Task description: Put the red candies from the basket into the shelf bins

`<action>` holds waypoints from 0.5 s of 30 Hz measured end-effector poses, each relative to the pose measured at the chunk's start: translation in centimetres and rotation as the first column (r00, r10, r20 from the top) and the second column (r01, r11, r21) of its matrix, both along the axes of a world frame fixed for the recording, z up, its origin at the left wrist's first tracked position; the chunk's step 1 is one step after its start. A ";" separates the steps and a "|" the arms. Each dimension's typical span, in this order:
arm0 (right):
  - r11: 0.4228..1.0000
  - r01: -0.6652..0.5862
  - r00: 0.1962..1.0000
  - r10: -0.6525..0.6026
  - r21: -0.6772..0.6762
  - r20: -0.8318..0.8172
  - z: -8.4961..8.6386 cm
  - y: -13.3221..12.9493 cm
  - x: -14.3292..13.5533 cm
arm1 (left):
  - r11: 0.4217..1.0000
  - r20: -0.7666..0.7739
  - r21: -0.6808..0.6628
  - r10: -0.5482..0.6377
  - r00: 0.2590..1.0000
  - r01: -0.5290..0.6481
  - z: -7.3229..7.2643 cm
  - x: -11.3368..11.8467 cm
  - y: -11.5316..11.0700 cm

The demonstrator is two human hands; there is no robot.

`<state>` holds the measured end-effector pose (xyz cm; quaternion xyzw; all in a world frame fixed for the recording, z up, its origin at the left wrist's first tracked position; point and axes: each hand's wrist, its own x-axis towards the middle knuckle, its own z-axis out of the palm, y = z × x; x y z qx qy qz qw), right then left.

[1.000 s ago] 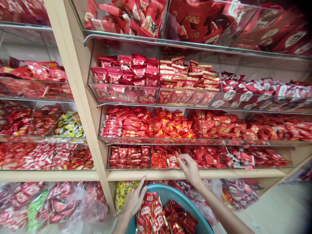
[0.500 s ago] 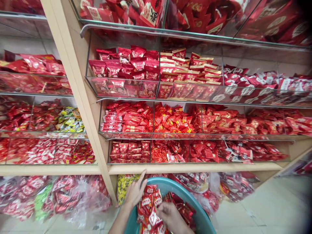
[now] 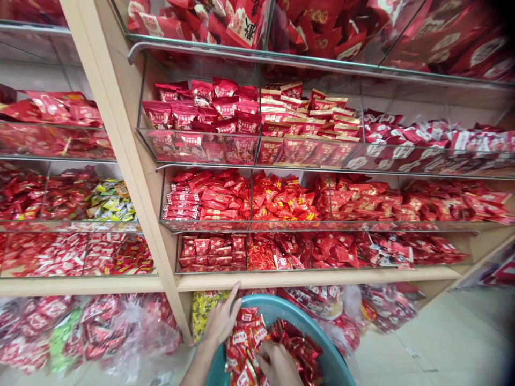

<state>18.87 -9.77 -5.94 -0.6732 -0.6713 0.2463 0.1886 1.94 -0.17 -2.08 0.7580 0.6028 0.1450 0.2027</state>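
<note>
A teal tub (image 3: 322,328) at the bottom centre holds many red candy packets (image 3: 295,346). My left hand (image 3: 221,320) is at the tub's left rim, fingers apart and the index finger stretched toward the shelf edge, with nothing held. Beside it, inside the tub, lie red packets with white labels (image 3: 243,338). My right hand (image 3: 277,362) is in the tub, fingers bent down onto these packets. Its fingertips are partly hidden, and I cannot make out what they hold, if anything.
Wooden shelves (image 3: 322,277) with clear dividers hold rows of red candy packets. Yellow packets (image 3: 207,311) and plastic bags of candy (image 3: 132,327) lie below the bottom shelf. A wooden upright (image 3: 116,145) stands left of centre. Pale floor tiles show at the right.
My right hand has shifted slightly left and down over the packets. My left hand keeps nearly the same place and shape. The view of the shelves has shifted slightly left.
</note>
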 end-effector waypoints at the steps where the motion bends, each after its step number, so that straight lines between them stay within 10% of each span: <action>1: 0.999 -0.002 1.000 0.002 0.041 -0.022 0.9 0.4 0.5 | 1.000 0.004 -0.004 0.002 1.000 -0.002 0.0 0.0 0.0; 9: 0.905 0.153 0.957 -0.237 0.397 0.169 11.4 8.7 8.4 | 1.000 0.027 -0.004 -0.001 1.000 0.001 0.1 0.0 -0.1; 15: 0.934 0.251 0.767 -0.352 0.254 0.537 13.6 13.8 9.9 | 1.000 0.035 -0.015 0.009 0.999 -0.008 0.3 0.0 -0.2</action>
